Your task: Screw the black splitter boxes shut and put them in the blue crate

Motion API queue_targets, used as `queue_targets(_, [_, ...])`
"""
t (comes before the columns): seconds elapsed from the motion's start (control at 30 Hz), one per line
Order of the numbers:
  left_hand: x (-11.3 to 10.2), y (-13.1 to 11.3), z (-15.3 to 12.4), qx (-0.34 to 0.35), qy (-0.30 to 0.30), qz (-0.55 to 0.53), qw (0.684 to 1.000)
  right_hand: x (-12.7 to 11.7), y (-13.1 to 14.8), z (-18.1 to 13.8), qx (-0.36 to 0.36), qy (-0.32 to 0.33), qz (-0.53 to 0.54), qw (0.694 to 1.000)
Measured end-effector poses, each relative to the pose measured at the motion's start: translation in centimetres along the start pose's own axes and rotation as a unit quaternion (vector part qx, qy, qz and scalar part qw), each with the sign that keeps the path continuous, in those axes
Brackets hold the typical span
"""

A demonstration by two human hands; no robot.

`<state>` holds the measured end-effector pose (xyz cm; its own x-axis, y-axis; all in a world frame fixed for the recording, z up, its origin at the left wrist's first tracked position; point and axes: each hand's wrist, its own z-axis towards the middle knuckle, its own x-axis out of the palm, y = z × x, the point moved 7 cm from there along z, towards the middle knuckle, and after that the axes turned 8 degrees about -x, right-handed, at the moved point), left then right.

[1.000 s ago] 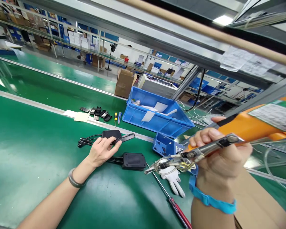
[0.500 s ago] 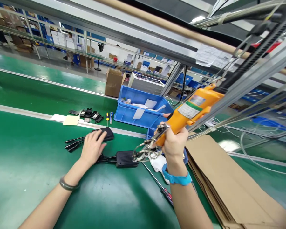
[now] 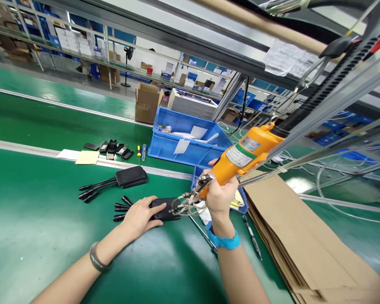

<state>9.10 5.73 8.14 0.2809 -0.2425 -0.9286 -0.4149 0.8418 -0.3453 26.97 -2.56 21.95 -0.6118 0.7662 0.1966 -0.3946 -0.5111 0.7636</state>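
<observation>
My right hand is wrapped round an orange electric screwdriver, which hangs from a black cable and slants down to the left. Its metal tip, with thin looped tubes around it, meets the right end of a black finned box lying on the green bench. My left hand holds this box at its left part, thumb along the near edge and fingers across the top. Black cables with plugs stick out left of that hand. A second black box with cables lies just beyond.
A blue bin with papers stands behind. Flat cardboard sheets are stacked at right, near a pen-like tool. A long-shafted screwdriver lies under my right wrist. Small black parts and yellow paper sit farther left.
My left hand has moved right and nearer, from the far black box onto the one under the screwdriver. My right hand and the orange screwdriver shifted slightly left in view.
</observation>
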Motion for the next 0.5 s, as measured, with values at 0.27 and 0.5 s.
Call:
queue_targets(0.27, [0.0,-0.1,-0.1,-0.006,-0.004,0.015,1.0,-1.2,-0.6,-2.1,-0.018,-0.007,-0.014,1.0])
queue_targets(0.5, [0.2,-0.9,-0.3,0.057,-0.028,0.049,0.997,-1.2,4.1,1.1,-0.059,-0.054,-0.009,0.997])
